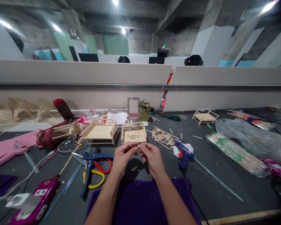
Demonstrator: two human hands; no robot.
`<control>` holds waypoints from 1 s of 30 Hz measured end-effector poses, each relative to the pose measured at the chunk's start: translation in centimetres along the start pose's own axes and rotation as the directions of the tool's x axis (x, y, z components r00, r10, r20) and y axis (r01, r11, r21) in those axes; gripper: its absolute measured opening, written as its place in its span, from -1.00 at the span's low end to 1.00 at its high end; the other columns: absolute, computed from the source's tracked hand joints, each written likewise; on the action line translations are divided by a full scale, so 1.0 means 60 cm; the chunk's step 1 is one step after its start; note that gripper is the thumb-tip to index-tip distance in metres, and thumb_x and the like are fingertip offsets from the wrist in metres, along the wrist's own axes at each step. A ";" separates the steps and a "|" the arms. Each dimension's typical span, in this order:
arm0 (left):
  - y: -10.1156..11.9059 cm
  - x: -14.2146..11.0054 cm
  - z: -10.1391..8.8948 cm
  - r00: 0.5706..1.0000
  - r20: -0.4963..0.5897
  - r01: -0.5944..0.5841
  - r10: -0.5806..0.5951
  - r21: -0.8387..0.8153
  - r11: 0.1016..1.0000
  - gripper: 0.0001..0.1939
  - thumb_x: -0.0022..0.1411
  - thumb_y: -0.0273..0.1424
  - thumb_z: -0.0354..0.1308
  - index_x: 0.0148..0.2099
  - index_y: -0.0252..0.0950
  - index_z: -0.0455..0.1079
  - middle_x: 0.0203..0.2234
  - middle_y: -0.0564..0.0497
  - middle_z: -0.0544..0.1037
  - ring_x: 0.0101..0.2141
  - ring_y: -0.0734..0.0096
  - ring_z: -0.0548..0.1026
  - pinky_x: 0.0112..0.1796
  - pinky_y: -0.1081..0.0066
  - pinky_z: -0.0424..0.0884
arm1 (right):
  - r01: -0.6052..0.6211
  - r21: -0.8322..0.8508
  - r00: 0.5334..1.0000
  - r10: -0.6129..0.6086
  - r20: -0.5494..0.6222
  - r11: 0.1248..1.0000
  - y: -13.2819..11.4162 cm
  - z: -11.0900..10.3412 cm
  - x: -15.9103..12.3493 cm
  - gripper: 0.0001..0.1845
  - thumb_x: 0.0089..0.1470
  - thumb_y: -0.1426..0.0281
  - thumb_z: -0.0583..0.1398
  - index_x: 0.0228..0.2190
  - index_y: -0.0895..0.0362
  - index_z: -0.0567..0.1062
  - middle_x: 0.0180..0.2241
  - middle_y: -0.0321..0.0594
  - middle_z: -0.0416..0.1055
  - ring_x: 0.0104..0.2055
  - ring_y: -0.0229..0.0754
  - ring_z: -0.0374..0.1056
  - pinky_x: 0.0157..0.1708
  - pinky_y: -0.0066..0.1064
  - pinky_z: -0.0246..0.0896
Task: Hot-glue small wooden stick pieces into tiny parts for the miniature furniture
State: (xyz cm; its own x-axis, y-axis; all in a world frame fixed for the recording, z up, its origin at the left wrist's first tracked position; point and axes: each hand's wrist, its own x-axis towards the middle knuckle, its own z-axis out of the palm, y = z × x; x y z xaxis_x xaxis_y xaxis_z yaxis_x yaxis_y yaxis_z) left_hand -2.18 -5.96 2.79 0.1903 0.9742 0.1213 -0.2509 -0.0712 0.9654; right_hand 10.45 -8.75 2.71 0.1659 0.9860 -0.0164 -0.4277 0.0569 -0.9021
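My left hand and my right hand meet fingertip to fingertip above the near side of the table. Both are closed in a pinch on a small wooden piece, mostly covered by the fingers. Just beyond them stands a miniature wooden bed frame with small round wooden bits on its top. A second miniature bed frame is to its left. Cut wooden sticks lie in a loose heap to the right, near a blue hot glue gun. Beneath my forearms is a purple cloth.
Blue-handled pliers and yellow-handled scissors lie left of my forearms, beyond a magenta power strip. A bagged stick bundle and a glue stick are on the right. A green bottle stands at the back.
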 end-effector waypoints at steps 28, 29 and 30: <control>0.010 0.003 -0.001 0.985 -0.160 -0.064 0.058 -0.033 0.997 -0.75 -0.05 -0.32 0.39 -0.27 -0.31 0.58 -0.48 0.03 0.56 -0.51 0.51 0.44 -0.42 0.49 0.40 | -0.500 -0.857 0.808 -0.289 -0.513 0.121 -0.070 -0.244 -0.083 -0.47 0.10 0.00 0.06 -0.16 0.20 0.39 -0.28 -0.01 0.50 -0.25 0.03 0.43 -0.42 -0.36 0.10; 0.010 0.003 -0.001 0.986 -0.158 -0.064 0.057 -0.037 0.997 -0.75 -0.05 -0.32 0.39 -0.27 -0.31 0.58 -0.47 0.03 0.56 -0.51 0.51 0.44 -0.42 0.49 0.40 | -0.485 -0.866 0.820 -0.281 -0.499 0.123 -0.065 -0.247 -0.077 -0.49 0.09 0.03 0.08 -0.17 0.22 0.40 -0.29 0.02 0.50 -0.25 0.02 0.43 -0.41 -0.36 0.11; 0.009 0.003 -0.001 0.986 -0.156 -0.064 0.057 -0.041 0.997 -0.74 -0.05 -0.32 0.39 -0.27 -0.31 0.58 -0.47 0.03 0.56 -0.51 0.51 0.43 -0.42 0.49 0.40 | -0.473 -0.871 0.824 -0.283 -0.491 0.133 -0.062 -0.251 -0.072 -0.53 0.08 0.08 0.10 -0.19 0.24 0.42 -0.32 0.02 0.50 -0.26 0.01 0.44 -0.41 -0.37 0.12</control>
State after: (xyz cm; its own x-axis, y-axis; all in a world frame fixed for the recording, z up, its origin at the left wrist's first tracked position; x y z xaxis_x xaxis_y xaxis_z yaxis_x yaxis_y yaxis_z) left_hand -2.37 -5.81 3.34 0.0259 0.9900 0.1384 -0.3016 -0.1243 0.9453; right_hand 24.71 -15.57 -0.38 0.6938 0.7195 0.0304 0.6387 -0.5953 -0.4876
